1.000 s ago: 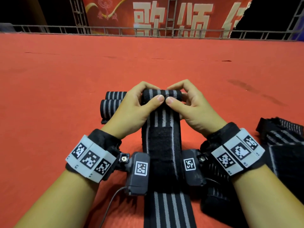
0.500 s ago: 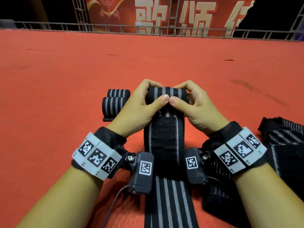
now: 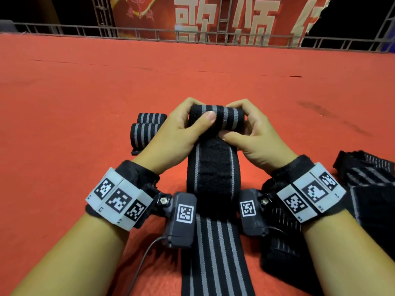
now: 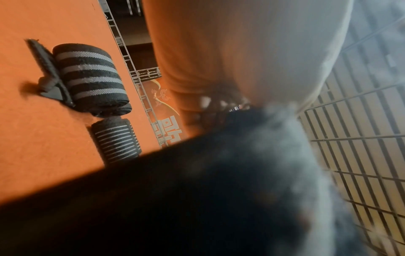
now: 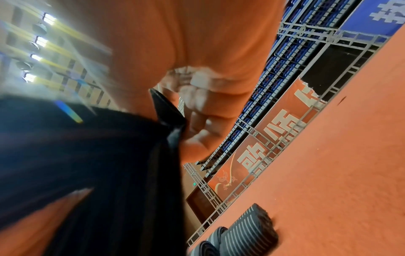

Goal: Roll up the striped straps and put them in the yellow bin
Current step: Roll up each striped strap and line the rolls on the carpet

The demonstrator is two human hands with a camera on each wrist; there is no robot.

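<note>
A black strap with grey stripes (image 3: 213,167) lies along the red carpet between my wrists, its far end wound into a thick roll (image 3: 222,119). My left hand (image 3: 181,133) grips the roll's left end, thumb on top. My right hand (image 3: 252,133) grips the right end, thumb under the roll against the black fuzzy patch. Two finished striped rolls (image 3: 147,130) lie side by side just left of my left hand; they also show in the left wrist view as rolls (image 4: 92,79) and in the right wrist view as rolls (image 5: 247,230). No yellow bin is in view.
A heap of unrolled striped straps (image 3: 367,189) lies at the right by my right wrist. Red carpet (image 3: 85,103) spreads wide ahead and to the left. A metal railing (image 3: 192,37) and a red banner bound the far edge.
The roll has grown thicker and come nearer along the strap, now reaching the black fuzzy patch. My left thumb has shifted onto the top of the roll.
</note>
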